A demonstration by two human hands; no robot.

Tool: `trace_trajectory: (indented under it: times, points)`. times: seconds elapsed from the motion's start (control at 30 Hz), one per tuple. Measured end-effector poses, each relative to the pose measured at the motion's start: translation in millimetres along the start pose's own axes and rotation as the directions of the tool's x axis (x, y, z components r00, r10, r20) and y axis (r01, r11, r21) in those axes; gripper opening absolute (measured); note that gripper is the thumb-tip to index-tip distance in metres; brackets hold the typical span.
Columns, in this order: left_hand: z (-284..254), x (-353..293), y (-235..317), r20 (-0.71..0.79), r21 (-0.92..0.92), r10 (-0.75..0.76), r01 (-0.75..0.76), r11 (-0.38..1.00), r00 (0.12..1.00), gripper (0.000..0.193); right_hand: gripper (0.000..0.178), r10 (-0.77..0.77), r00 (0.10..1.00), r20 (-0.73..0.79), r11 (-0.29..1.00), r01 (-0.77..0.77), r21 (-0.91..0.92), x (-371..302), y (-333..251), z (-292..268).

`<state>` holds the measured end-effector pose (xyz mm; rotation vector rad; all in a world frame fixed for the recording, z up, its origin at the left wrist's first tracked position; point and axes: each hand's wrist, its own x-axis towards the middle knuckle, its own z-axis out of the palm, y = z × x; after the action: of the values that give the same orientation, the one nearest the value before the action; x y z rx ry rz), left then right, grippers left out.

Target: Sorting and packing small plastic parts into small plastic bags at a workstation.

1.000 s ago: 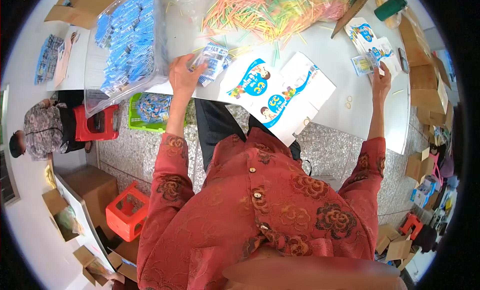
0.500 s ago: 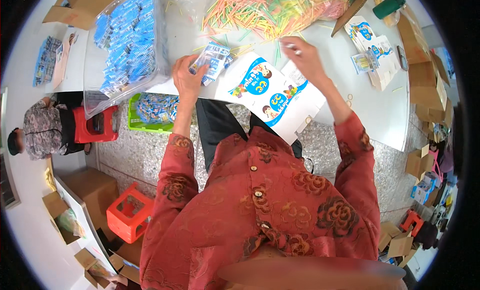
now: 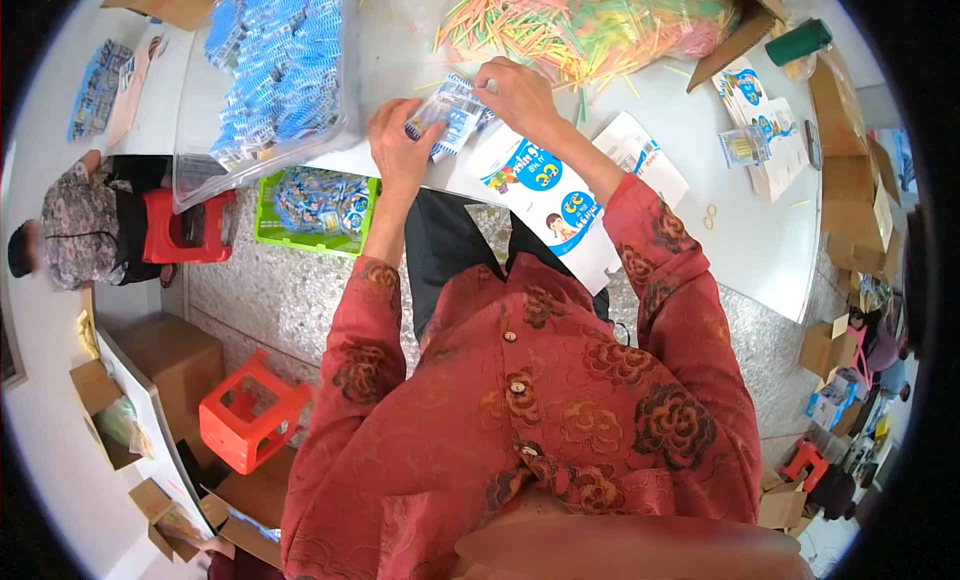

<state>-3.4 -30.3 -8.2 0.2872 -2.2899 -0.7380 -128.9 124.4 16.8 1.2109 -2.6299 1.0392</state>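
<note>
My left hand (image 3: pixel 402 148) has its fingers and thumb closed on a small clear packet (image 3: pixel 455 120) with blue striped ends and print, held above the near edge of the white table. My right hand (image 3: pixel 515 98) bends in from the right, thumb and fingertips pinched at the packet's upper right end. Another blue-edged packet shows partly beneath it. Just below the right hand, a flat white printed carton (image 3: pixel 530 170) with blue ovals overhangs the table edge. Beside the right forearm lies another white carton piece (image 3: pixel 640 150).
A clear tub (image 3: pixel 345 100) full of blue packets (image 3: pixel 275 70) stands at left. Loose coloured sticks (image 3: pixel 510 30) and a bag (image 3: pixel 650 30) of them lie at the back. More cartons (image 3: pixel 780 145), a phone (image 3: pixel 812 143) and a green cup (image 3: pixel 798 42) are at right. A green crate (image 3: pixel 310 242) is below.
My right hand has moved left from near the loose sticks to the packet's end. The left hand keeps its hold on the packet. The whole view has shifted slightly.
</note>
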Motion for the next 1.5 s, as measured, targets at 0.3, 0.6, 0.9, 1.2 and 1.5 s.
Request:
trace_trajectory:
  times: [0.3,0.6,0.9,1.2,1.5]
  points:
    - [-19.8,9.1,9.4,0.152,-0.302,-0.105,0.147,0.942,0.983,0.025,0.010,0.040,0.993,0.111,0.902,-0.084,0.423,-11.7,-31.0,-34.8]
    - [-36.1,7.6,53.0,0.438,-0.483,-0.136,0.361,0.798,0.889,0.017,0.019,-0.038,0.967,0.250,0.931,-0.056,0.360,-21.2,-34.4,-67.7]
    - [-41.6,4.7,79.3,0.379,-0.422,-0.057,0.227,0.878,0.924,0.018,0.020,-0.139,0.981,0.135,0.955,0.096,0.282,-37.0,-49.2,-90.3]
    - [-40.5,-8.7,93.1,0.357,-0.636,-0.256,0.435,0.637,0.898,0.009,0.031,-0.256,0.938,-0.232,0.923,0.308,0.229,-51.0,-63.8,-108.8]
    - [-39.4,-15.0,99.5,0.353,-0.641,-0.237,0.418,0.644,0.905,0.012,0.029,-0.421,0.888,-0.186,0.903,0.430,0.006,-65.8,-70.8,-120.1]
